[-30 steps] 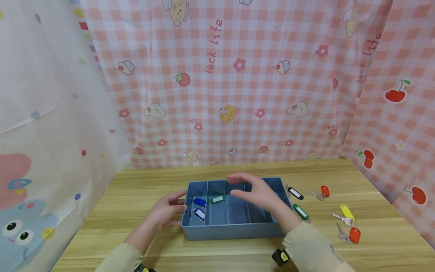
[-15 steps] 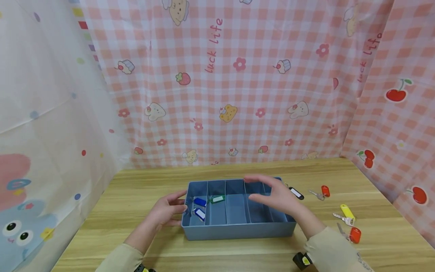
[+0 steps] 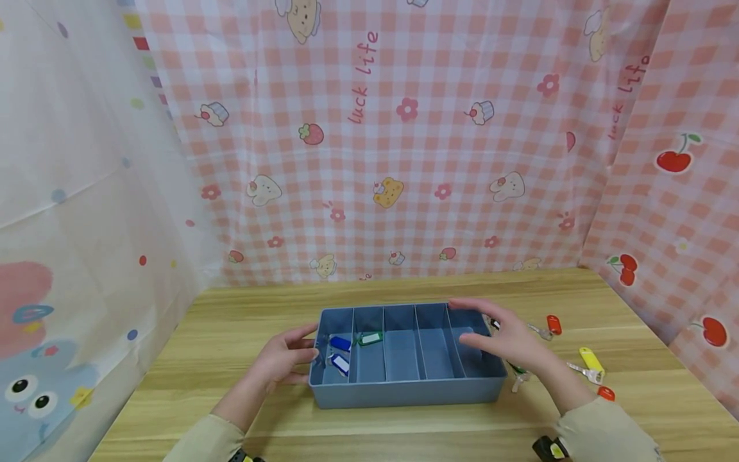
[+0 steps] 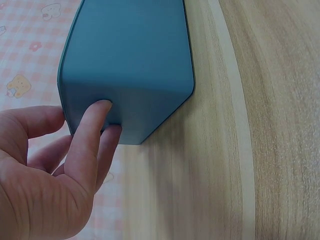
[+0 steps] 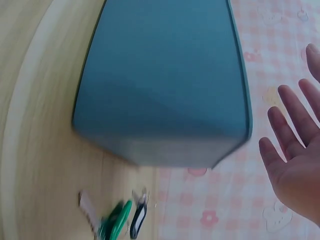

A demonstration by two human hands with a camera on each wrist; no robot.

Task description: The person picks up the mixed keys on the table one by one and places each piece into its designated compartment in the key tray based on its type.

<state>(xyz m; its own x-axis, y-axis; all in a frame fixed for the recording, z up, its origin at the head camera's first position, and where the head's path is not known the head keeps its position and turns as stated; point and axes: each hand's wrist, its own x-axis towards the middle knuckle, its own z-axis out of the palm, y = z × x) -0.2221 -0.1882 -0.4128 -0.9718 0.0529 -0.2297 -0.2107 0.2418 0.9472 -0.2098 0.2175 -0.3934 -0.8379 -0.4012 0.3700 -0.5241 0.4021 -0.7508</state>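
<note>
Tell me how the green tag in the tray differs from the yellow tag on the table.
The green tag lies inside the tray; the yellow tag lies on the table. The green tag shows a white label; the yellow tag shows none. In the head view, the green tag lies nearly crosswise, while the yellow tag slants steeply. Both are elongated tags.

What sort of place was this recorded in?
Perhaps a makeshift recording booth: printed cloths hang around three sides of a wooden table, which bears a divided box and tagged keys.
</note>
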